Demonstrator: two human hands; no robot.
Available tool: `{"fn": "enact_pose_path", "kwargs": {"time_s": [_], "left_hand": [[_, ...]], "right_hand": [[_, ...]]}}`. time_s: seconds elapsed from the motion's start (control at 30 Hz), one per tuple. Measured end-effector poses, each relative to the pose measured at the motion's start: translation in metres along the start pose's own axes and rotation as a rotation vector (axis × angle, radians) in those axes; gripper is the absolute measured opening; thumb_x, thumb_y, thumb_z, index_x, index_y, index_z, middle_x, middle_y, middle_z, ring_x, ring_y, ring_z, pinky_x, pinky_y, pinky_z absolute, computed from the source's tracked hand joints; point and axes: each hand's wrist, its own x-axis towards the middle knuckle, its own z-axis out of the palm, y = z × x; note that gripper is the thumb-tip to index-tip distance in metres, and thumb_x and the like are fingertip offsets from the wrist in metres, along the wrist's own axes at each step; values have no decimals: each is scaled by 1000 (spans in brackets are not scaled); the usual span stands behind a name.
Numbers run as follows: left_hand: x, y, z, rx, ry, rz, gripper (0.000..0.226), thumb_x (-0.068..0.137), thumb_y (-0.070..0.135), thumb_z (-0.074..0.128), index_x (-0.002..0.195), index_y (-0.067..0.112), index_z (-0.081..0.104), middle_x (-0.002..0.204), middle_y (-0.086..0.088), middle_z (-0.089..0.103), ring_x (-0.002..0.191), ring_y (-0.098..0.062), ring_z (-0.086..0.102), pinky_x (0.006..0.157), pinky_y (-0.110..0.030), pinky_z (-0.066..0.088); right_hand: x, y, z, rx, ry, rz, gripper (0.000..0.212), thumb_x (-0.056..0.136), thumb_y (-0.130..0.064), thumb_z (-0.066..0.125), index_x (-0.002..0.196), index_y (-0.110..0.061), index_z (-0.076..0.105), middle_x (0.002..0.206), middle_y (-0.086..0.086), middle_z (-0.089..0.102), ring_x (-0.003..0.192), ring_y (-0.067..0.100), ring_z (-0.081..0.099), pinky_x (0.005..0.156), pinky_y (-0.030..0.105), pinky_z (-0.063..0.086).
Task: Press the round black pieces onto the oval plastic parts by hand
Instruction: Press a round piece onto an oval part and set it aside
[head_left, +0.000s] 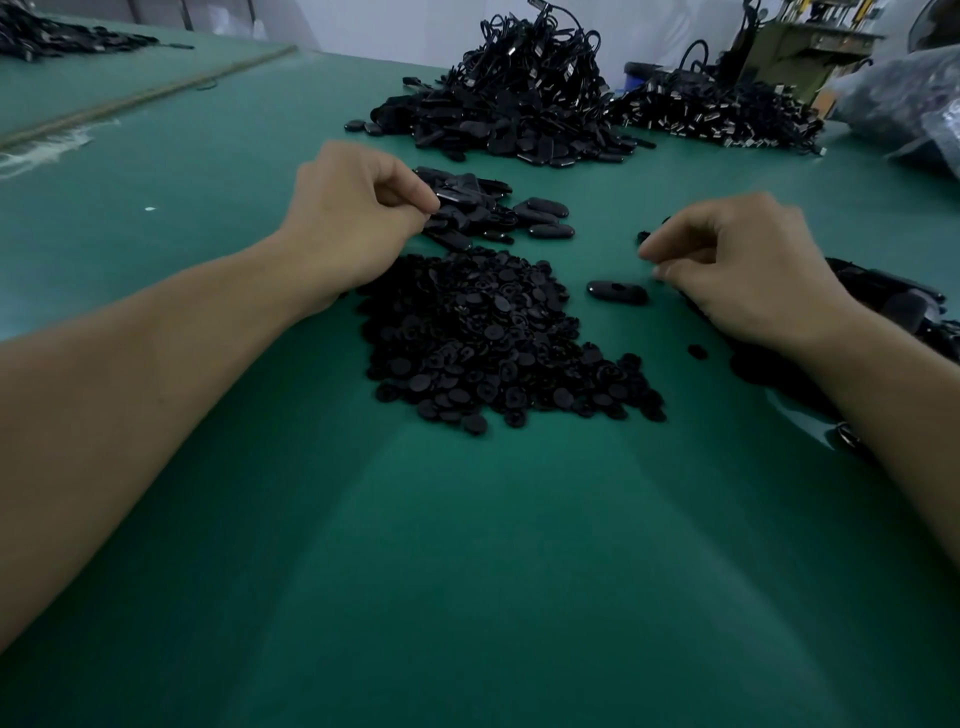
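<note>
A heap of round black pieces (488, 338) lies on the green table (467, 545) in the middle. Behind it is a small pile of oval plastic parts (483, 210). My left hand (353, 218) reaches into that pile, and its fingertips pinch one oval part (457, 196) at the pile's left edge. My right hand (737, 270) hovers to the right with its fingers curled; whether they hold a small piece is hidden. A single oval part (617, 292) lies on the table just left of my right hand.
More black parts (893, 306) lie under and behind my right wrist, with one loose round piece (697, 351) beside it. Big heaps of oval parts and cables (519, 104) and connectors (717, 111) stand at the back. A plastic bag (904, 104) sits far right.
</note>
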Motion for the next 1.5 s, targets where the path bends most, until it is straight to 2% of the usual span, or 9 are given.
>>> {"fn": "enact_pose_path", "kwargs": {"time_s": [0.17, 0.3, 0.5, 0.67, 0.87, 1.0, 1.1, 1.27, 1.5], "left_hand": [[-2, 2, 0, 1, 2, 11, 30, 88, 9, 71, 73, 34, 68, 82, 11, 70, 73, 6, 62, 72, -3, 46], [-5, 6, 0, 6, 2, 33, 31, 89, 8, 71, 74, 35, 67, 82, 11, 70, 76, 6, 63, 77, -6, 49], [-11, 18, 2, 11, -5, 122, 25, 89, 8, 69, 80, 32, 69, 77, 16, 68, 63, 14, 59, 68, -3, 46], [-20, 32, 8, -3, -34, 206, 21, 87, 9, 69, 82, 29, 70, 74, 16, 67, 60, 13, 59, 65, -2, 42], [-30, 43, 9, -49, -65, 257, 6, 88, 16, 73, 90, 22, 75, 76, 18, 68, 63, 12, 60, 63, -4, 43], [-39, 50, 13, -102, -142, 293, 15, 86, 31, 78, 96, 21, 77, 78, 16, 72, 69, 10, 65, 66, -5, 45], [-41, 53, 15, -120, -193, 299, 13, 86, 28, 79, 95, 20, 77, 77, 15, 74, 69, 8, 67, 65, -6, 44], [-40, 54, 11, -149, -200, 262, 4, 86, 23, 79, 88, 22, 76, 75, 9, 74, 68, -6, 70, 66, -16, 54], [-40, 55, 9, -246, -261, 206, 14, 87, 12, 77, 99, 20, 73, 76, 10, 73, 67, 2, 67, 69, -16, 53]], "right_hand": [[-1, -6, 0, -18, -5, -43, 16, 96, -20, 64, 109, -20, 74, 93, -4, 69, 84, 3, 61, 76, 4, 38], [-1, -10, 1, -154, -199, -88, 29, 93, -43, 65, 111, -22, 74, 89, -13, 64, 79, -2, 57, 66, 5, 34], [-2, -11, 1, -63, -185, -69, 9, 89, -33, 74, 86, -26, 69, 82, -12, 66, 80, -1, 60, 63, 13, 40], [-1, -12, 1, -14, -229, -38, 23, 88, -32, 75, 108, -24, 67, 90, -8, 66, 84, 3, 61, 71, 19, 43], [-7, -16, 0, 60, -133, -140, 8, 84, -29, 79, 86, -27, 72, 75, -8, 68, 59, -10, 57, 55, 2, 40], [-11, -30, 0, 308, -70, -202, 7, 90, -25, 73, 95, -30, 75, 74, -4, 73, 63, 0, 66, 56, 12, 47], [-16, -42, 3, 449, -111, -256, 23, 92, -6, 69, 104, -25, 74, 84, -7, 77, 69, 6, 71, 60, 18, 53], [-19, -48, 3, 573, -109, -228, 21, 92, 1, 66, 95, -18, 61, 73, 0, 72, 69, 11, 72, 61, 21, 53], [-20, -49, 3, 685, -121, -187, 17, 95, 2, 62, 96, -15, 59, 66, -2, 72, 55, 2, 63, 50, 11, 43]]}}
